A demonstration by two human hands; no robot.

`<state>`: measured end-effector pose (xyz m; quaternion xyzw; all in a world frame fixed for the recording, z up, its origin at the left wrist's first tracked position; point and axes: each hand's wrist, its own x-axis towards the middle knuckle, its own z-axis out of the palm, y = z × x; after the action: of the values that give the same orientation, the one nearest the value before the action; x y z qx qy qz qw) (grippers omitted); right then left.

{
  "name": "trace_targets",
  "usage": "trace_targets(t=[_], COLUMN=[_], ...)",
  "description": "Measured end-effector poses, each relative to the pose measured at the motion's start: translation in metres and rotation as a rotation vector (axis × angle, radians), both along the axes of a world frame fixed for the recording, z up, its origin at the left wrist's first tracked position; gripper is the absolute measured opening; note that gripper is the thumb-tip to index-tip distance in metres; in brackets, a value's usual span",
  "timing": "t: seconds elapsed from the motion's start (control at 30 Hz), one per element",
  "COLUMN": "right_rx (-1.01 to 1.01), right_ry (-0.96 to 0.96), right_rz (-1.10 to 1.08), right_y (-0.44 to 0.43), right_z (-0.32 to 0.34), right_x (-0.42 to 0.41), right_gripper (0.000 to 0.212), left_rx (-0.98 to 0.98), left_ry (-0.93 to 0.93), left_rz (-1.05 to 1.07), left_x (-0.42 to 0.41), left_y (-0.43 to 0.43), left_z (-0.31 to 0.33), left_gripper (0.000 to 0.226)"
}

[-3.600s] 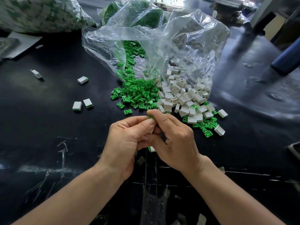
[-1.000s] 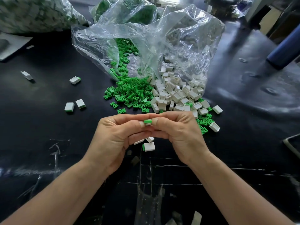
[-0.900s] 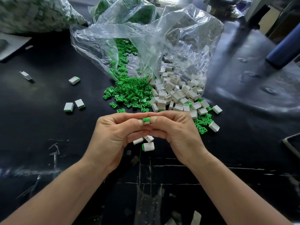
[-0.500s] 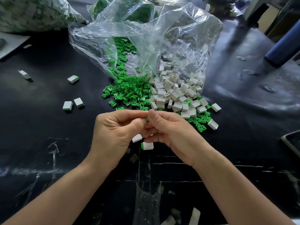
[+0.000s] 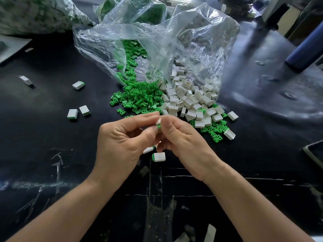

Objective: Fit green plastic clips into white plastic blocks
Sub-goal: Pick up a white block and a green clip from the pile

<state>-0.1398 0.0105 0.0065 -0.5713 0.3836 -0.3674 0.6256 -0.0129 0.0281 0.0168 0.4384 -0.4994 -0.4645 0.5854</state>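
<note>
My left hand (image 5: pixel 120 142) and my right hand (image 5: pixel 183 138) meet fingertip to fingertip over the black table. Between them they pinch one small white block (image 5: pixel 158 122) with a green clip (image 5: pixel 159 126) showing at its lower edge; fingers hide most of both. Beyond the hands lies a heap of loose green clips (image 5: pixel 138 98) and, to its right, a heap of white blocks (image 5: pixel 188 100). Under the hands lie a white block with a green clip in it (image 5: pixel 159 157) and another white block (image 5: pixel 148 150).
A clear plastic bag (image 5: pixel 157 41) lies open behind the heaps. Several white blocks with green clips lie at the left (image 5: pixel 72 113) (image 5: pixel 84 110) (image 5: pixel 78 85) (image 5: pixel 25 80). A blue cylinder (image 5: pixel 305 51) stands at the far right; a tray corner (image 5: pixel 314 152) shows at the right edge.
The hands turned the pinched piece: a second ago the green clip showed on top between the fingertips, now the white block is on top with green below. The hands stayed in place.
</note>
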Motion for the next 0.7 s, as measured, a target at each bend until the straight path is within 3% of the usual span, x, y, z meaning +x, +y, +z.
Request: trace_targets(t=[0.37, 0.7], right_rx=[-0.096, -0.108], right_ry=[-0.110, -0.225], right_rz=[-0.092, -0.142], right_y=[0.002, 0.008], right_z=[-0.009, -0.009], right_x=[0.012, 0.017], right_gripper=[0.032, 0.029], left_rx=[-0.018, -0.051], left_ry=[0.001, 0.044], left_rz=[-0.001, 0.001], left_x=[0.001, -0.005], left_y=[-0.002, 0.000], left_z=[-0.002, -0.001], left_gripper=[0.010, 0.018])
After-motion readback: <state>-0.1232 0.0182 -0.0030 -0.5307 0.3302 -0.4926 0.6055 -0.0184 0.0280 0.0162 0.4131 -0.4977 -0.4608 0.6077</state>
